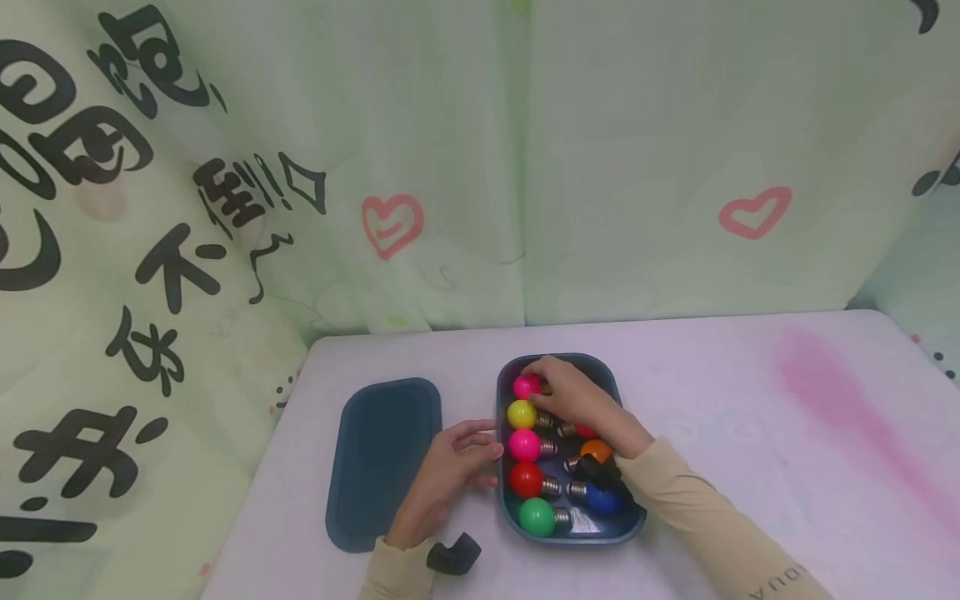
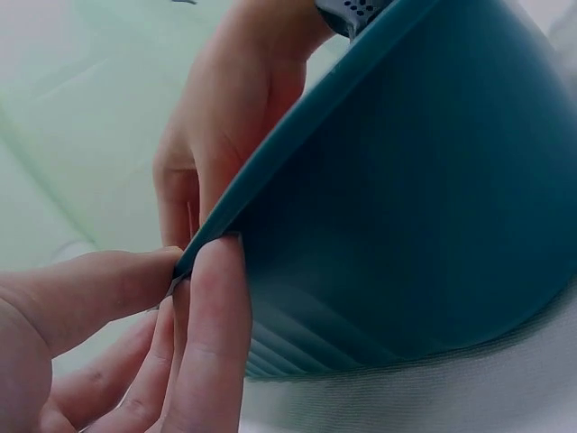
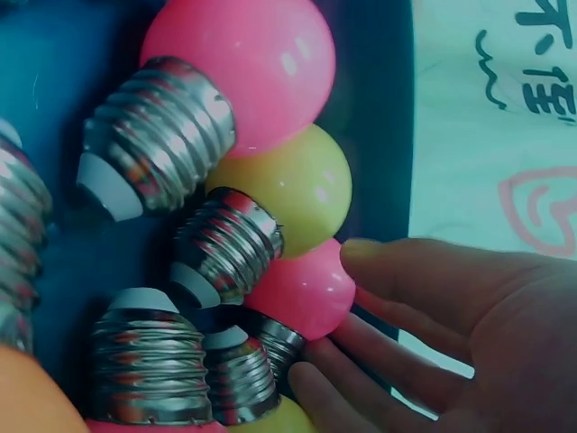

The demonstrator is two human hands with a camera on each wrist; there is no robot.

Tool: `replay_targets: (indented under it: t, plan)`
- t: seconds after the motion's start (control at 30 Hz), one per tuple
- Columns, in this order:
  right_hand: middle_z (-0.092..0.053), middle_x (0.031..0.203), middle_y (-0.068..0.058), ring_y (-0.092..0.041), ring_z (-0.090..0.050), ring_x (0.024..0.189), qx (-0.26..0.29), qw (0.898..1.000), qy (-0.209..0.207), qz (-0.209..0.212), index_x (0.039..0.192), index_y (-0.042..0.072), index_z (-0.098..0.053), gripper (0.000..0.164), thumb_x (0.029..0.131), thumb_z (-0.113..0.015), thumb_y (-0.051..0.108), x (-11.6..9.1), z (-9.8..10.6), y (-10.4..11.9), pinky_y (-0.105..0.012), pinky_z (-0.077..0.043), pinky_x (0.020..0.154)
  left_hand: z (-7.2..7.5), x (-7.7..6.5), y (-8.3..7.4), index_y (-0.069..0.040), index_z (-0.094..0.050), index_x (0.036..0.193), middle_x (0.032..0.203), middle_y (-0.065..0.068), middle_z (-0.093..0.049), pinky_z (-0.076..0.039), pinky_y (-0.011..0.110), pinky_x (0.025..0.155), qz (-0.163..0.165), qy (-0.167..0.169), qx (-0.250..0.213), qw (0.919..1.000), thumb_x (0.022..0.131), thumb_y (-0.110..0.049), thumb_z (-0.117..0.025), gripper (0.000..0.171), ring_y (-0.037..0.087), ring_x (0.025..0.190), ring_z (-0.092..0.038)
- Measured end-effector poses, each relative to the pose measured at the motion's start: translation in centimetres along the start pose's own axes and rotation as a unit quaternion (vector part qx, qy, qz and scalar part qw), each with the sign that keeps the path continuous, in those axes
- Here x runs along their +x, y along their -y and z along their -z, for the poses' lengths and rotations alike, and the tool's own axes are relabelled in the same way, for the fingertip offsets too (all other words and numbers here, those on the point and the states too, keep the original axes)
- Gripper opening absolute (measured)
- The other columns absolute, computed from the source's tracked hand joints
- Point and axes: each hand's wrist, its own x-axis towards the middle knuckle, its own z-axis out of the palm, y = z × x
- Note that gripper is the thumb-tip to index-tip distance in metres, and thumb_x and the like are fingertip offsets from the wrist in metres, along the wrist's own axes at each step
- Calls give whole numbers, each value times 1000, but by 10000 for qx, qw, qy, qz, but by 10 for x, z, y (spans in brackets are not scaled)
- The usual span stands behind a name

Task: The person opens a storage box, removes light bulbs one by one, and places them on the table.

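Note:
In the head view, my right hand (image 1: 573,396) reaches into the far left part of a dark blue tray (image 1: 633,525). Its thumb and fingers grip a pink light bulb (image 3: 306,293), the farthest in the left column. Nearer along that column lie a yellow bulb (image 1: 521,414), a second pink bulb (image 1: 524,445), a red bulb (image 1: 527,480) and a green bulb (image 1: 537,517). To their right are an orange bulb (image 1: 596,451) and a blue bulb (image 1: 602,500); another red bulb (image 1: 586,431) is partly covered by my wrist. My left hand (image 1: 457,462) pinches the tray's left rim (image 2: 297,117).
A flat dark blue lid or shallow tray (image 1: 386,450) lies left of the bulb tray on the pale tablecloth (image 1: 720,383). Behind the table hangs a light green curtain (image 1: 615,167) with hearts and black lettering. A black wrist camera (image 1: 454,555) sits on my left wrist.

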Motion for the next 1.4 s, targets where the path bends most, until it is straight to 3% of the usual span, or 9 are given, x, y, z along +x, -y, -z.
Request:
replay_targets:
  t: [0.23,0.47,1.0,1.4]
  plan:
    - [-65,115,-18,-31,-63,106,-468,9986,-160,-164,124,-2,-63,40,88,-74,9,3,-5,2,-47,-52,99,-2,0,0,-6,-61,130,107,10,-69,-61,34,72,-11,6,-29,10000,88,-20,-76,46,17,90,-68]
    - [-67,108,-15,-30,-65,101,-775,9960,-435,-61,121,-1,-66,40,84,-79,10,3,-9,1,-45,-54,95,-2,1,1,-8,-62,129,108,10,-69,-61,34,73,29,-28,22,10000,88,-22,-77,45,19,91,-68]
    - [-67,104,-15,-29,-66,97,-532,9976,-422,129,118,-1,-70,36,84,-79,9,6,-4,1,-43,-57,91,-3,-1,-2,-7,-61,130,107,9,-69,-61,33,72,2,-53,-8,10000,89,-20,-75,46,17,89,-68]
    - [-67,109,-16,-30,-67,98,-526,9966,-458,450,119,-2,-68,40,82,-80,7,-7,13,11,-44,-57,89,-1,-1,-1,-5,-61,130,106,9,-68,-61,33,70,-23,-49,-100,9999,88,-19,-76,46,17,90,-68]
